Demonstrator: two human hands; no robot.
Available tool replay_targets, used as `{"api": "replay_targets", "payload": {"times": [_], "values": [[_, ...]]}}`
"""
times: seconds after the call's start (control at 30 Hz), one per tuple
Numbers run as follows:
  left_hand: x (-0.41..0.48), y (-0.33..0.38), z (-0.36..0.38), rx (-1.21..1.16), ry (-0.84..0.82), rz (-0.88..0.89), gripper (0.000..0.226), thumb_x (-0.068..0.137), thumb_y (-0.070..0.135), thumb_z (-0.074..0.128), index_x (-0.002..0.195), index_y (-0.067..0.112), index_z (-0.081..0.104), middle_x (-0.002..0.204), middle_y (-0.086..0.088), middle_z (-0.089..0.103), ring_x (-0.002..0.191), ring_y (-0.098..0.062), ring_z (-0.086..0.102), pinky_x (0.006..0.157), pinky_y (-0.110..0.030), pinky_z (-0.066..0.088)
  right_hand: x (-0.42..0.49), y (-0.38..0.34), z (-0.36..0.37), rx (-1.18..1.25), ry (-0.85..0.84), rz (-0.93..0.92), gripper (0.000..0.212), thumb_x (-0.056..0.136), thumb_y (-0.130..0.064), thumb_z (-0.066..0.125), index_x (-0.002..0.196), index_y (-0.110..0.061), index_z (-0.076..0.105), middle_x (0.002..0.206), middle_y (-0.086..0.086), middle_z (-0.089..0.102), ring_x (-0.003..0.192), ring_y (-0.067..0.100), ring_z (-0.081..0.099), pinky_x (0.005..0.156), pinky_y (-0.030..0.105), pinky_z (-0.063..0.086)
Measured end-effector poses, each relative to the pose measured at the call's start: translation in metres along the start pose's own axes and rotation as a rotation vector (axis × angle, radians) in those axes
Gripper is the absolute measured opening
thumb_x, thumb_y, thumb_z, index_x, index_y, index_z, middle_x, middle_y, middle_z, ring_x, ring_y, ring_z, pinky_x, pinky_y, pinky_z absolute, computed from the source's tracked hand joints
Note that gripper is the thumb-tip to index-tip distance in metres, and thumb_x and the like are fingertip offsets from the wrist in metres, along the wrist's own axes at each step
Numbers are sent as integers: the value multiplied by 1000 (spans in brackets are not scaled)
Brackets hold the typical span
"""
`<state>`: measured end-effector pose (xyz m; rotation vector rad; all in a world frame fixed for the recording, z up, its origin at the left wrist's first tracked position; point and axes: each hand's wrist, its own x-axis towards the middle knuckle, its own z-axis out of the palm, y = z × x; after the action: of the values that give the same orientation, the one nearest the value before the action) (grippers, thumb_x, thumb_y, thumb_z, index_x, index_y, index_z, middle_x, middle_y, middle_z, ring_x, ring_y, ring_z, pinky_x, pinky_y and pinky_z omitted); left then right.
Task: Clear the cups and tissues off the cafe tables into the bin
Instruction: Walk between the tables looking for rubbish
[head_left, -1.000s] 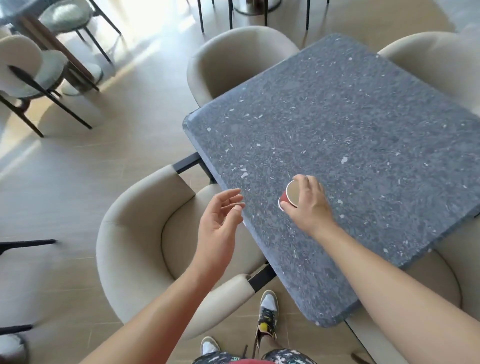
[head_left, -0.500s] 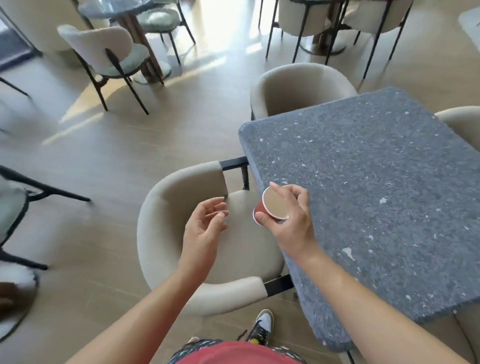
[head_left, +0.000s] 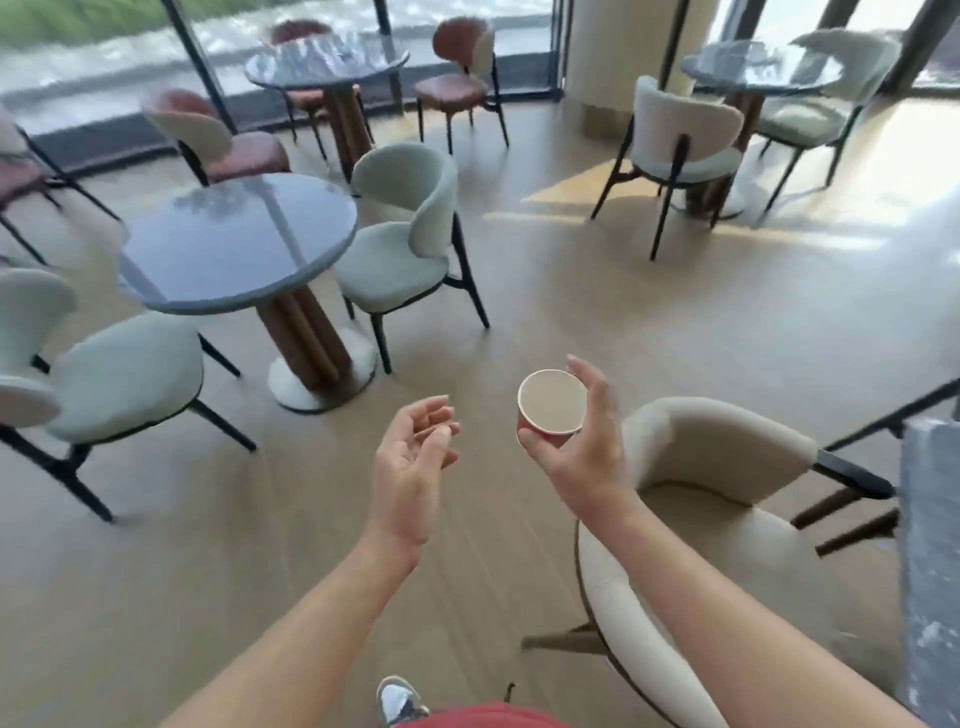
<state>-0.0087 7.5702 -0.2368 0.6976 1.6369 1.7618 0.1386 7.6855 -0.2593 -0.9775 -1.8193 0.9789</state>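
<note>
I judge this to be the carry step. The red paper cup (head_left: 553, 402) is off any tabletop, held upright in the air over the floor (head_left: 519, 291), its mouth towards the camera and its inside looking empty. My right grip (head_left: 582, 447) grasps it, thumb low on the near side and fingers round the far wall. My left grip (head_left: 413, 457) is released, palm up with fingers loosely curled, holding nothing, near the cup but apart from it.

No bin shows anywhere in view, so the next move calls for finding it first. Then I must walk the cup past the cream armchair (head_left: 717, 467) and the round tabletop (head_left: 234, 244) and drop it in.

I can read no brand, label or writing on the cup; the picture is blurred.
</note>
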Motion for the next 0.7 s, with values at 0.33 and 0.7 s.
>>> {"api": "replay_targets", "payload": {"times": [0.33,0.7], "values": [[46,31,-279,-71,498,60,26,89,20,58,113,25,68,110,0,70,100,-10,67,87,-39,56,23,-130,291,209,-457,-27,95,69,-38,81,151,-42,32,141,-19,46,128,18,56,111,48,48],[81,36,-475,-80,954,48,28,101,3,54,113,24,68,109,3,70,101,-10,68,94,-46,55,26,-211,537,336,-954,-84,94,74,-22,82,153,-39,32,147,-4,48,132,16,55,109,51,49]]}}
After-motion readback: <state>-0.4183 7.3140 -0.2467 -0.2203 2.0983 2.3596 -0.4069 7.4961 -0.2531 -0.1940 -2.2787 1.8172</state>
